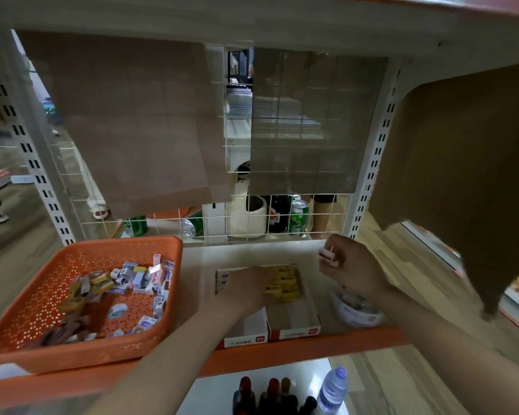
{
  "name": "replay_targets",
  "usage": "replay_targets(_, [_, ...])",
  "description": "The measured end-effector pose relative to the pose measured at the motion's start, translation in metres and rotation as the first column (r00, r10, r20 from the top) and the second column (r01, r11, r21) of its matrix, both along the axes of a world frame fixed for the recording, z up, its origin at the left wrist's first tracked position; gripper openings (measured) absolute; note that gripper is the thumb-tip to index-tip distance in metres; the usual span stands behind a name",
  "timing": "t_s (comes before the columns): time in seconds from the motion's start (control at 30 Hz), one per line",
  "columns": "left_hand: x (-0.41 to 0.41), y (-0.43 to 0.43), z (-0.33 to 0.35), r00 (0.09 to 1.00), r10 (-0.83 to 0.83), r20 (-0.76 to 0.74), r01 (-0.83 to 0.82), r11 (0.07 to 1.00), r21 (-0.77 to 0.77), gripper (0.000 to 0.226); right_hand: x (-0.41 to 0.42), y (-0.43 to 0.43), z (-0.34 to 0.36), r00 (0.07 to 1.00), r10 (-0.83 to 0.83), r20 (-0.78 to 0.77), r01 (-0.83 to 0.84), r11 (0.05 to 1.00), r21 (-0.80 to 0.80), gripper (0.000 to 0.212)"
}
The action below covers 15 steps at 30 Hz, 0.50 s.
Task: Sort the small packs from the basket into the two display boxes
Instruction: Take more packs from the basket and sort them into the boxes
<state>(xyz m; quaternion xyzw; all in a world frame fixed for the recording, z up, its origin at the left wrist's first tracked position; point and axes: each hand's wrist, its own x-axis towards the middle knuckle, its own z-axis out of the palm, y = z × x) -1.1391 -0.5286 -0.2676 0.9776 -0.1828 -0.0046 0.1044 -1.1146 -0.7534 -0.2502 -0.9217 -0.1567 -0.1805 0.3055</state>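
One white shelf carries the whole job: an orange basket at the left with loose small packs heaped in it, and two display boxes side by side at the middle, yellow packs filling the far end of the right one. The left hand lies palm down over the far end of the left box; blur hides whether it grips anything. The right hand, held up to the right of the boxes, pinches a pale pink pack between thumb and fingers. The packs look light, stiff and boxy, and are likely best taken by their flat faces with the fingertips.
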Motion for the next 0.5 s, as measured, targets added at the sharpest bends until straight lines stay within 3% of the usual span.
replay_targets(0.13, [-0.001, -0.015, -0.012, 0.994, -0.002, -0.111, 0.013, 0.995, 0.094, 0.035, -0.002, -0.048, -0.002, 0.980, -0.198, -0.037, 0.178, 0.938, -0.296, 0.014])
replay_targets(0.3, [0.000, -0.022, -0.023, 0.981, 0.039, -0.191, -0.013, 0.991, 0.135, 0.033, -0.006, -0.076, -0.013, 0.946, -0.313, -0.081, 0.237, 0.842, -0.485, 0.013])
replay_targets(0.5, [0.002, -0.021, -0.024, 0.978, 0.047, -0.202, -0.024, 0.993, 0.118, 0.036, -0.004, -0.072, -0.021, 0.945, -0.308, -0.110, 0.217, 0.842, -0.494, 0.019])
